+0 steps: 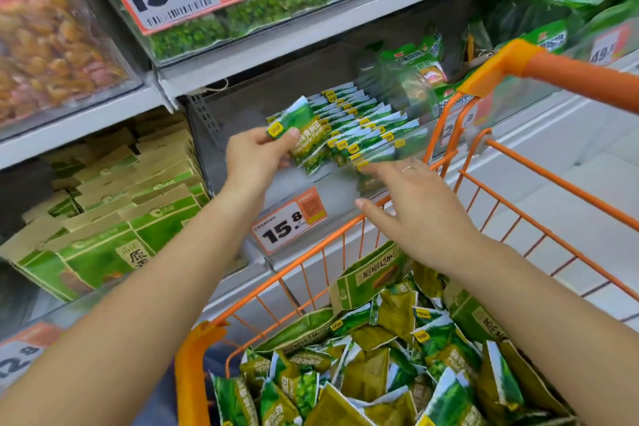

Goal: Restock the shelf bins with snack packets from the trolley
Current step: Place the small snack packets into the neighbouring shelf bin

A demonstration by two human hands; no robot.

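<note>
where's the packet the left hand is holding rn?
Head view, centre: the green snack packet is pinched in the left hand, raised at the clear shelf bin, just left of the packet rows inside.

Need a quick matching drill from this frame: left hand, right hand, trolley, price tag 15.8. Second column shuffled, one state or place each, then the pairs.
1. left hand
2. right hand
3. trolley
4. lower price tag 15.8

A. orange wire frame, loose green packets inside
B. fingers spread, holding nothing
C. fixed to the front of the bin
D. pinching a green packet at the bin

Pairs: 1-D, 2-B, 3-A, 4-C
</note>
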